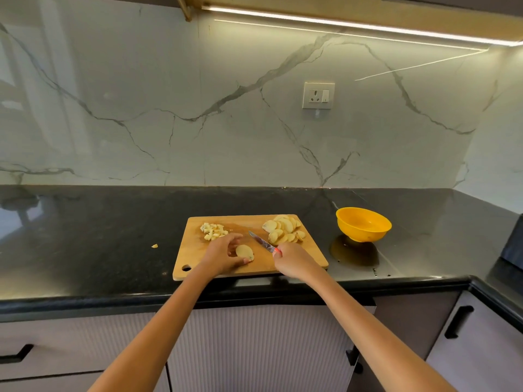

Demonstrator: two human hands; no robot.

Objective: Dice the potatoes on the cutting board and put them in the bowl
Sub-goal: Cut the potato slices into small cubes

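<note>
Midway: dicing is partly done, judging by how the pieces lie.
Counter: polished black stone counter (113,236) carries everything; one stray potato bit (154,245) lies left of the board.
Board: rectangular wooden cutting board (198,267) sits at the counter's front edge.
Bowl: round yellow plastic bowl (363,224) stands right of the board, apart from it, and looks empty.
Slices: heap of pale round potato slices (283,229) waits uncut at the board's far right.
Dice: small pile of pale potato cubes (213,231) lies at the far left, not yet moved.
Left hand (223,254): its grip curls round a stack of potato slices (244,251), pinning it to the board.
Right hand (294,260): its grip is clamped on a red-handled steel knife (263,242), blade angled toward the stack.
Left to do: most slices, then the transfer.
</note>
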